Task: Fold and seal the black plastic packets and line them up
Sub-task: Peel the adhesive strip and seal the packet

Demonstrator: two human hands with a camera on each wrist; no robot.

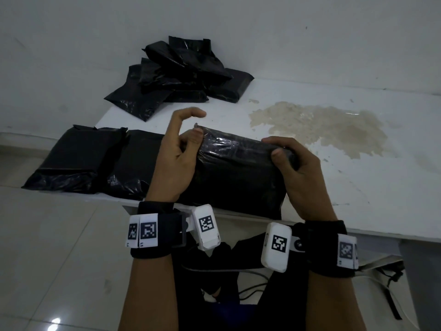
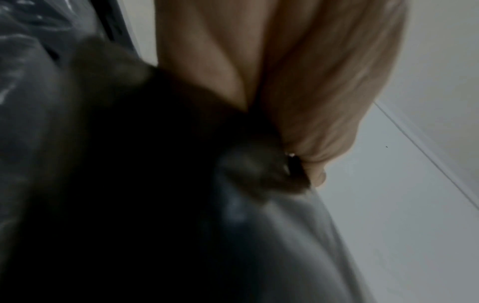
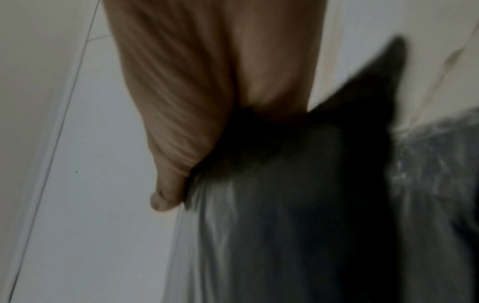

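- Right hand (image 1: pixel 299 177) first: its fingers (image 1: pixel 274 140) curl over the far right end of the wide black plastic packet (image 1: pixel 236 173), thumb pressed on the near face, a firm grip on that end.
- The right wrist view is blurred; it shows the palm against dark plastic and little more.
- Left hand (image 1: pixel 174 163): the thumb tip (image 1: pixel 194 137) pinches the packet's top left edge, where a small corner of plastic pokes up, while the forefinger (image 1: pixel 188 113) arches above it, clear of the plastic.
- The left wrist view is blurred as well, yet it shows a fingertip nipping a fold of the black film against the palm.
- The packet lies across the near edge of the white desk (image 1: pixel 310 192), its wrinkled glossy top catching the light; what it holds I cannot tell.
- Just to its left, two flat black plastic packets (image 1: pixel 71 161) lie side by side in a row, the nearer one partly under the left hand, the outer one reaching past the desk's left end.
- Further back, a loose pile of black plastic packets (image 1: pixel 181 72) lies heaped at the desk's far left corner against the white wall.
- A pale brown stain (image 1: pixel 317 127) spreads over the desk on the right.
- No readable writing anywhere; the only printed marks are black-and-white square code tags (image 1: pixel 149 231) on the white blocks strapped to both wrists.
- Below the desk edge: pale floor tiles (image 1: pixel 59 259) and dark clothing.
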